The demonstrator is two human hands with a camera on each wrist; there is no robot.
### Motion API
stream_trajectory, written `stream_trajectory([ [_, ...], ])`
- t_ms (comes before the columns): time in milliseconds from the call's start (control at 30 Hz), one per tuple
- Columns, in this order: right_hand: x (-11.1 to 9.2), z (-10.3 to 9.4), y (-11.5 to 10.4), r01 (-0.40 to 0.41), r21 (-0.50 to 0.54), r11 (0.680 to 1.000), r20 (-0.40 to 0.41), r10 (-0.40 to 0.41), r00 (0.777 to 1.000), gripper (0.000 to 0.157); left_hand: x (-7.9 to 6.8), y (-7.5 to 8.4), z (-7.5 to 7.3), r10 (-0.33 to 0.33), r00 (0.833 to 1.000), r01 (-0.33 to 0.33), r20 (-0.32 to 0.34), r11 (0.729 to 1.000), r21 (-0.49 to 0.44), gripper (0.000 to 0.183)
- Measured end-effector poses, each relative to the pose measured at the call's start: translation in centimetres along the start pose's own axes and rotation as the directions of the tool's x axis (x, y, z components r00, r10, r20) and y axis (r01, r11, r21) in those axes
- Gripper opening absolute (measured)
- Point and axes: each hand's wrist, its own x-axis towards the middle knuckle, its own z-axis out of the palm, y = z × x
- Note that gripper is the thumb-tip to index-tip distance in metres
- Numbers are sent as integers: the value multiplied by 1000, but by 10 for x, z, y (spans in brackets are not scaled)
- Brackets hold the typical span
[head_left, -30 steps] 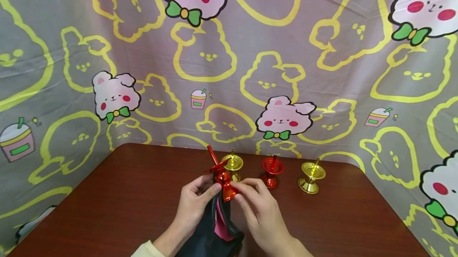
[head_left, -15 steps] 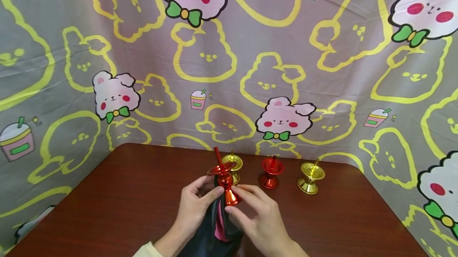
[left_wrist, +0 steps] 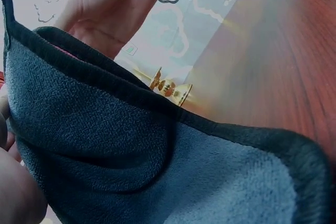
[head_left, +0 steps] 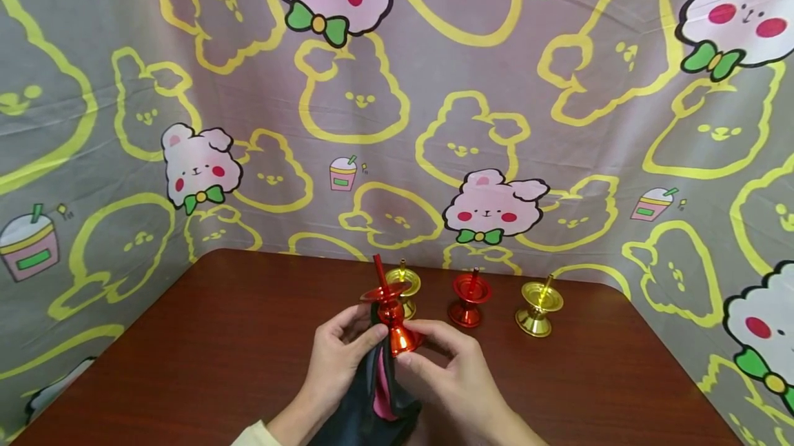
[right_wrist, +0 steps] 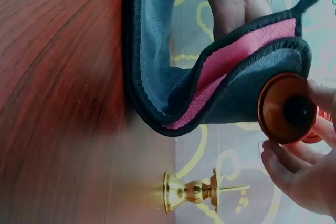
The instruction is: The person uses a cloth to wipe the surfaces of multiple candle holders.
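Above the table's near middle, a shiny red candle holder (head_left: pixel 391 313) with a spike on top stands nearly upright between both hands. My left hand (head_left: pixel 338 356) grips its stem, the thumb on the near side and a dark grey-blue cloth (head_left: pixel 353 411) bunched in the same grasp. Pink lining shows in the cloth's fold, and a black border runs along its edge in the left wrist view. With thumb and fingers, my right hand (head_left: pixel 455 367) pinches the flared base. The right wrist view shows the base's hollow underside (right_wrist: pixel 273 111).
Behind the hands stand a gold candle holder (head_left: pixel 406 282), partly hidden, another red candle holder (head_left: pixel 468 309) and a second gold candle holder (head_left: pixel 537 318). They stand on a dark reddish wooden table (head_left: pixel 205 336). A patterned fabric backdrop (head_left: pixel 384 115) surrounds its far and side edges.
The red candle holder has turned from leaning left to nearly upright and shifted slightly right. My right hand's fingers have shifted on its base. The cloth stays in my left hand.
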Motion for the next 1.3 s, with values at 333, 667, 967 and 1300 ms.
stream_trajectory([
  [333,7,-13,12,-29,135,990,156,8,988,35,-1,0,0,-3,1000,3,-10,1000,-14,29],
  [667,12,-28,26,-357,557,750,445,93,891,32,0,0,1,-31,999,29,-37,999,-30,31],
  [967,17,-32,16,-348,431,833,386,178,905,36,1,-2,3,-28,999,28,-44,1000,-6,31],
  [1300,27,-20,6,-237,15,971,175,230,957,31,0,-5,2,-2,999,6,-38,992,124,30],
])
